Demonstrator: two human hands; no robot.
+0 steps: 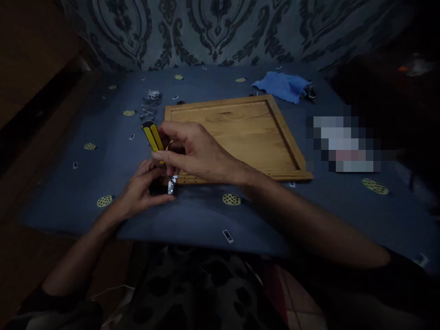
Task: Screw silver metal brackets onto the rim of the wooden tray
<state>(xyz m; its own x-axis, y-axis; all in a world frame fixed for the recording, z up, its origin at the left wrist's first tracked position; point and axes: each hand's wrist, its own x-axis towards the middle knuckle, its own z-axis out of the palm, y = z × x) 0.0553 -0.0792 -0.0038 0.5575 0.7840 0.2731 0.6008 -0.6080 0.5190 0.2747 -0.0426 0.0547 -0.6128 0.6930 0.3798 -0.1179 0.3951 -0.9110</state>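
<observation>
My right hand [197, 151] grips a screwdriver [153, 136] by its yellow and black handle, which is tilted. The screwdriver's tip is hidden by my fingers. Just below it, a small shiny metal piece that looks like a cabinet hinge [171, 185] sits at the near left corner of a framed wooden panel [233, 142]. My left hand [137, 190] holds this metal piece, with the thumb pressed to its lower end and the other fingers curled on the far side. The panel lies flat, and small dark holes show along its near edge.
More metal hinge-like pieces [147, 113] lie beyond my hands on the patterned blue cloth [192, 217] covering the surface. A crumpled bright blue cloth [282, 86] lies at the back right, beside a small dark object. A blurred-out item [347, 144] is to the right.
</observation>
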